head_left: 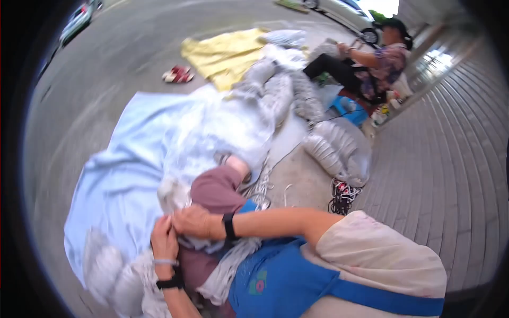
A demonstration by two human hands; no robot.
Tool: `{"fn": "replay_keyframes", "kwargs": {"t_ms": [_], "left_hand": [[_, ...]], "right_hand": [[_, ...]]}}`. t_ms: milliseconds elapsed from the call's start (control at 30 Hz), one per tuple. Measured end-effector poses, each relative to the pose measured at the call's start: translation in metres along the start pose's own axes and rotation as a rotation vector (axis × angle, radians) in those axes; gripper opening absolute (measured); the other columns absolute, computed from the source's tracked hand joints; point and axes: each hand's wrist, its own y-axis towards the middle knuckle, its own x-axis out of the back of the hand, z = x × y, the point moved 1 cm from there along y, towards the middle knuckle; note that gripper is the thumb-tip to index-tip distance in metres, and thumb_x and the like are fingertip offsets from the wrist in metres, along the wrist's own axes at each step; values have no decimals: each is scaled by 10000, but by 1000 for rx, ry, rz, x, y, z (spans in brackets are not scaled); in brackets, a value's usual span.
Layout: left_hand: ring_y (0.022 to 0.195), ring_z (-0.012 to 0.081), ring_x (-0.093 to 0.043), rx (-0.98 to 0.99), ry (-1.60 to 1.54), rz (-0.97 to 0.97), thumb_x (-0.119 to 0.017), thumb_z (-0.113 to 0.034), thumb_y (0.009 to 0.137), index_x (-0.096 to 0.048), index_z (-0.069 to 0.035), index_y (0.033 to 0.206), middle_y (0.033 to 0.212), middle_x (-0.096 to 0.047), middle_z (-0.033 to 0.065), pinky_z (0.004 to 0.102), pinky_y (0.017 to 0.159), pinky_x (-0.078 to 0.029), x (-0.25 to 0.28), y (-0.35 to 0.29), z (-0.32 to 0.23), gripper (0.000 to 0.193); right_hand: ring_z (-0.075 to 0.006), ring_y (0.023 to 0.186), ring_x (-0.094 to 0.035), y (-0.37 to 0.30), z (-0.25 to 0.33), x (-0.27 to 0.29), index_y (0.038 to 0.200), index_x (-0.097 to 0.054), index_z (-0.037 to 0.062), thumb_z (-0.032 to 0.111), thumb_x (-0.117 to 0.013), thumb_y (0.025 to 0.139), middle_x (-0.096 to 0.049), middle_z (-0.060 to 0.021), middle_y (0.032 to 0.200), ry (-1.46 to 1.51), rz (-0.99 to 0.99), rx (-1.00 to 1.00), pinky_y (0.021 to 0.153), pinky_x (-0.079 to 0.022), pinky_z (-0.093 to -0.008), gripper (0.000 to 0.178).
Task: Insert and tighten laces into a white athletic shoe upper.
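Above my lap, the fingertips of my left hand [165,239] and my right hand [195,221] meet in a pinch. Whatever they grip is too small and blurred to name. Just beyond them bulges a whitish bundle [174,195], partly covered by my fingers. Loose white cords [225,275] lie across my lap over a blue apron [278,265]. To the left of my left forearm rests a pale grey, plastic-wrapped bundle [103,262], its contents not clear.
A light blue sheet [116,180] with clear plastic [222,127] spreads ahead. Grey bundles [278,98] and a bagged bundle [339,148] lie beyond, near black and white cords [343,197]. Another person [379,66] sits by a blue stool [350,109]. Red-and-white shoes [178,74] lie near a yellow cloth [225,55].
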Motion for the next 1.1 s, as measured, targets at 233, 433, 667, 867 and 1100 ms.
{"fn": "replay_keyframes", "kwargs": {"t_ms": [233,433,667,867,1100], "left_hand": [[945,275,-615,87,-118,-36,-573,-24,808,-627,14,1043,1051,-629,159,322,836,-471,1,-12,15,245],[808,140,-606,215,-290,-99,-557,-10,839,-568,-2,1101,900,-641,82,265,730,-488,-3,-5,-4,262],[756,125,-558,335,-309,-35,-591,20,820,-535,-14,939,843,-581,41,254,683,-471,3,-9,5,135],[695,100,-556,265,-359,-67,-626,-43,823,-536,-18,946,778,-596,42,241,626,-452,-3,-3,0,155],[789,303,-531,375,-74,-293,-594,-54,789,-473,3,921,924,-461,164,372,713,-449,-5,-28,-19,188]], "right_hand": [[-252,681,-646,8,18,-20,670,-653,91,154,-593,711,-626,-92,673,-40,15,-2,543,-500,-376,96],[-256,680,-646,14,13,-21,686,-653,53,151,-599,718,-634,-103,671,67,33,38,543,-496,-375,117],[-313,705,-649,12,13,-10,719,-632,-2,174,-587,768,-623,-174,689,245,34,-128,586,-515,-395,188],[-313,691,-646,7,7,-2,801,-599,-20,188,-575,779,-592,-160,746,146,-34,-104,565,-518,-392,211],[-373,698,-635,13,20,9,755,-619,-23,148,-580,752,-622,-207,731,328,141,-87,596,-510,-437,175]]}}
